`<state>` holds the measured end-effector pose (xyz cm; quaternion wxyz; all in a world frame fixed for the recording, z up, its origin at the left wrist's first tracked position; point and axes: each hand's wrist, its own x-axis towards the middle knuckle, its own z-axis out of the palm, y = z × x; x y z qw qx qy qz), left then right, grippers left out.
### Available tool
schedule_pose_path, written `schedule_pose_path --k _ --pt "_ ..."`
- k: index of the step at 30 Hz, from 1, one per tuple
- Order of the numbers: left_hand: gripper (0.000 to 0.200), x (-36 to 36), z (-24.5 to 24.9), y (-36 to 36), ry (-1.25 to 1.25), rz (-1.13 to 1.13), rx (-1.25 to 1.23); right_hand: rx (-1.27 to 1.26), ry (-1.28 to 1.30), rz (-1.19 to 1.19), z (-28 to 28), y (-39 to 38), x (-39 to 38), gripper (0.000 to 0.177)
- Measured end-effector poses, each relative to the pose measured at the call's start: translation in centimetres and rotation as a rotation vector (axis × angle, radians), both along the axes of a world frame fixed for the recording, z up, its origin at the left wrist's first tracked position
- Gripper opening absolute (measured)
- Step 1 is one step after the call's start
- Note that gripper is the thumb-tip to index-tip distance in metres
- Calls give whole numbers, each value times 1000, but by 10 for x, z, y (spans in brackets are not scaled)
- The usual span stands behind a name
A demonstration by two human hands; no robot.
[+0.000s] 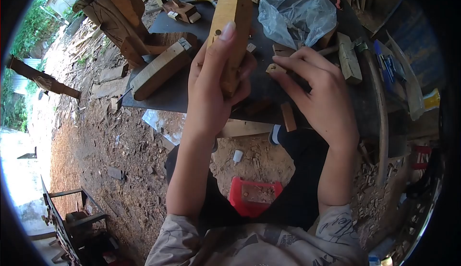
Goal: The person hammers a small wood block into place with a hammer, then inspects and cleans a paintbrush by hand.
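My left hand (210, 86) is wrapped round a long yellowish wooden block (229, 19) and holds it up at a slant above the dark table (165, 102). The thumb lies along the block's face, beside a small dark round spot. To the right, my right hand (324, 91) pinches a small wooden piece (274, 68) between thumb and fingertips. That piece shows a dark mark or hole on top. The two hands are apart. Below the right fingers, a short reddish wooden block (288, 117) rests at the table's near edge.
A crumpled clear plastic bag (297, 14) lies at the back. Thick wooden pieces flank the hands: a beam (161, 70) left, a block (349, 57) right. A carved wooden frame (117, 19) stands far left. Between my legs is a red plastic stool (237, 196); wood chips cover the ground.
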<state>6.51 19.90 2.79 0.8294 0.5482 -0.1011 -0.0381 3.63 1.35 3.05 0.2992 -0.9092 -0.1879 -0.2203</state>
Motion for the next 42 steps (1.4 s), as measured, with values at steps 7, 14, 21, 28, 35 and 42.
schedule_pose_path --k 7,14,21,28,35,42 --pt "59 1 0 1 -17 -19 19 -29 -28 -8 3 -1 -1 20" --pt "58 0 0 1 -47 -37 33 -48 -40 -5 3 3 -3 17" --pt "57 0 0 0 -64 -42 54 -29 -30 0 0 2 1 16" --pt "57 1 0 -3 -68 -17 61 -103 -120 30 -4 4 3 25" --pt "60 1 -2 -5 -40 14 37 -67 -159 65 -9 12 2 26" --pt "59 4 16 16 254 -203 -139 -27 -9 6 -5 -2 -1 31"
